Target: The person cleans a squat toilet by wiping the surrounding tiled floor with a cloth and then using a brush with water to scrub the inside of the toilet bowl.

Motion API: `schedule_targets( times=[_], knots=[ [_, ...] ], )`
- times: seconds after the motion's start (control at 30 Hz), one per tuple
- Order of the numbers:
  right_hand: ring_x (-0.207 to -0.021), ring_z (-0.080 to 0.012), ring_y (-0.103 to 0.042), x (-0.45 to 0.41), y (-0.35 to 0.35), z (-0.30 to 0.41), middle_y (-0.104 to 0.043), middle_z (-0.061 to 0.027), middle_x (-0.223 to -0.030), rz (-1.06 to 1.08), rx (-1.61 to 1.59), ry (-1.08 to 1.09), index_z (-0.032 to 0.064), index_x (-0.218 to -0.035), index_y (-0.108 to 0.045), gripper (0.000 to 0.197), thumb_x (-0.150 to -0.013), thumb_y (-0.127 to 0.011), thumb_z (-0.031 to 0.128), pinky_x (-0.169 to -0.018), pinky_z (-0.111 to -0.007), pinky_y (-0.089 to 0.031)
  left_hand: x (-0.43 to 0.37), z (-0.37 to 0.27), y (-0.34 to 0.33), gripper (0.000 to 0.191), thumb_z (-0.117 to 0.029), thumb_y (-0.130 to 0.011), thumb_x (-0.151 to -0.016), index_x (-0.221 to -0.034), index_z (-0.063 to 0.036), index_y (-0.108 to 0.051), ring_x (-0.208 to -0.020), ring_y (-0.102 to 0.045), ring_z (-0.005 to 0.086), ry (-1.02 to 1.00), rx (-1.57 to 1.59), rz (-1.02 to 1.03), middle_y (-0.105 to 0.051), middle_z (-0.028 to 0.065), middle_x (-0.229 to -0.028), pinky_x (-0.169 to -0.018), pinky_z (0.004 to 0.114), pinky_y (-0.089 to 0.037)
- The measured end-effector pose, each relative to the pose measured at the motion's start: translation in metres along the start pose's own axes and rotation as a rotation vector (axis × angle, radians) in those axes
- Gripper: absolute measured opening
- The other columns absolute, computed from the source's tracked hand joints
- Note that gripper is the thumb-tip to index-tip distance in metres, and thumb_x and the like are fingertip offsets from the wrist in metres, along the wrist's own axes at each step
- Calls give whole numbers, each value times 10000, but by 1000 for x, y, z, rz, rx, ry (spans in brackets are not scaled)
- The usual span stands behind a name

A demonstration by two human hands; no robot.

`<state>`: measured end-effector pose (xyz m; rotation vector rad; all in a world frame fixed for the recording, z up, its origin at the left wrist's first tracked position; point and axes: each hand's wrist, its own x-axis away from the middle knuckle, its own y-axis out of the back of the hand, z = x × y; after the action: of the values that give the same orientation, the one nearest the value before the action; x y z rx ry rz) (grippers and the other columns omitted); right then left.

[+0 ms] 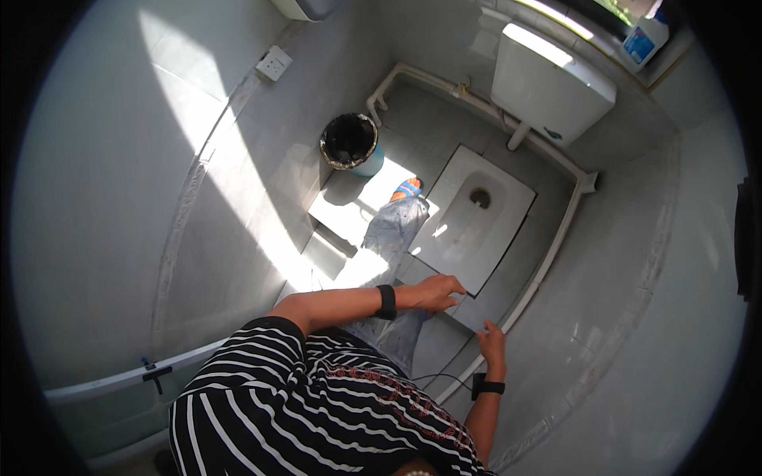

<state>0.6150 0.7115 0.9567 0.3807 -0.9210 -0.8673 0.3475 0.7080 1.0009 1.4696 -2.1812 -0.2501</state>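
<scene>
My left hand [437,292] reaches across in front of my body with a black band on its wrist; its fingers are slightly bent and apart, holding nothing. To its right is my right hand [492,345], with its fingers raised and apart, also empty; a black band circles that wrist, and a thin black cable runs to it. Beyond both hands a white ceramic squat toilet [476,226] is set in the grey tiled floor. Above it on the wall hangs a white cistern [550,83]. One foot in a blue and orange sandal [408,189] stands left of the toilet.
A light blue bin [370,162] with a black liner stands near the left wall. White pipes [550,259] run along the floor's edges. A wall socket [274,63] is at upper left, a bottle [644,43] stands on the sill at upper right, and a step edge [461,326] lies below the toilet.
</scene>
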Motion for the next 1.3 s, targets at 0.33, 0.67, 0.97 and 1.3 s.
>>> schedule_targets(
  times=[0.33,0.67,0.97,1.3],
  knots=[
    [-826,-324,-606,-175,-95,-20,-619,-183,-884,-7,-143,-53,34,-1073,-569,335,-751,-594,124,-713,-373,-481,-123,150,12,329,-168,-613,-796,-1100,-43,-590,-841,-628,200,351,299,-51,-612,122,-1018,-721,290,-492],
    [-876,-348,-594,-443,-262,-97,-620,-195,-891,-104,-39,-232,0,-996,-577,256,-762,-571,103,-782,-412,-482,-187,283,13,342,-132,-540,-859,-1178,-11,-507,-868,-606,152,879,993,-334,-601,49,-1004,-716,244,-451],
    [-879,-411,-572,-531,-339,-81,-489,-235,-975,-207,157,-458,27,-1176,-308,606,-707,-684,108,-747,-415,-512,-183,286,3,356,-145,-532,-865,-1183,8,-491,-915,-589,174,898,1105,-198,-570,86,-1085,-761,285,-467],
    [-893,-401,-559,-535,-305,-76,-529,-261,-974,-83,99,-411,95,-1348,-264,681,-755,-580,208,-736,-431,-503,-189,264,12,385,-186,-521,-886,-1211,12,-465,-946,-577,181,839,1170,-147,-547,112,-1129,-785,266,-446]
  ],
)
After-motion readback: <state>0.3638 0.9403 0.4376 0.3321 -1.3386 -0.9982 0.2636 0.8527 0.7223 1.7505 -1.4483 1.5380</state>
